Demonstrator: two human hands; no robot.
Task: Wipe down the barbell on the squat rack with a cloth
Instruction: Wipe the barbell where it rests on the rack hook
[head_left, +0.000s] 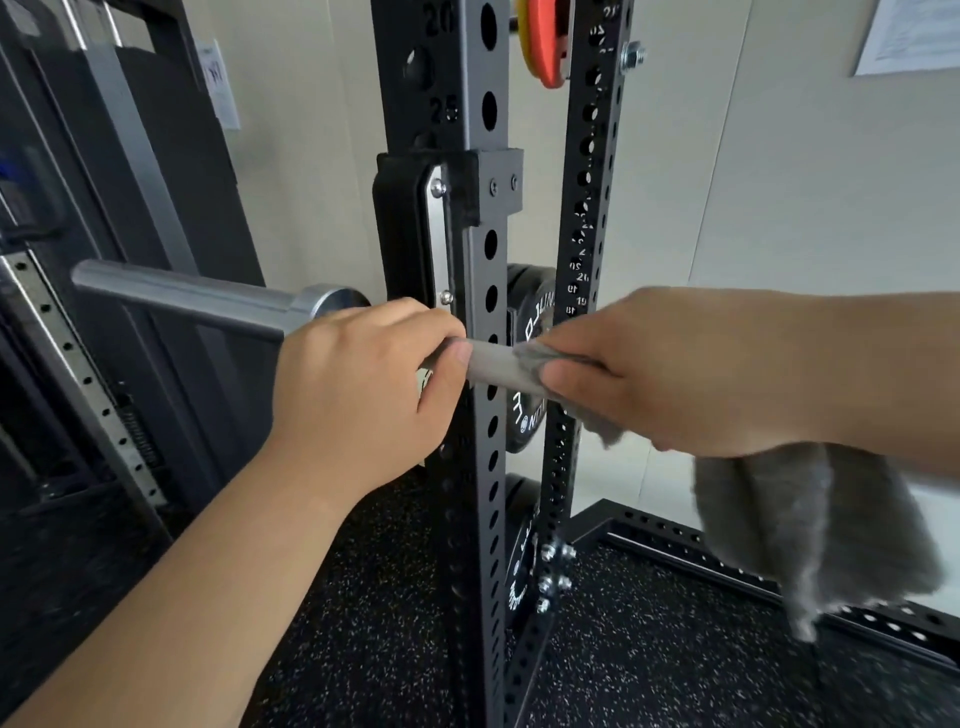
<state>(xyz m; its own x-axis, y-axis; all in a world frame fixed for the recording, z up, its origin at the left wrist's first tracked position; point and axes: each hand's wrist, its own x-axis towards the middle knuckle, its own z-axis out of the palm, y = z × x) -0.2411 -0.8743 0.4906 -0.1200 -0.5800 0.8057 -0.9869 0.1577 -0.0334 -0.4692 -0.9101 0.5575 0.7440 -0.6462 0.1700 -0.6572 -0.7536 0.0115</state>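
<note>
Our left hand (358, 384) curls round the smooth steel barbell (493, 370); our right hand (675, 369) clamps fuzzy grey cloth (810, 530) onto it, crossing the perforated black upright (491, 467).

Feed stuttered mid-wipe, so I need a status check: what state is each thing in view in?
Barbell: horizontal across the squat rack, sleeve bare.
Grey cloth: wrapped on the barbell, tail hanging.
Left grip: holds the barbell beside the collar.
Right grip: holds the cloth round the barbell.
Black weight plate: stored behind the upright.
</note>
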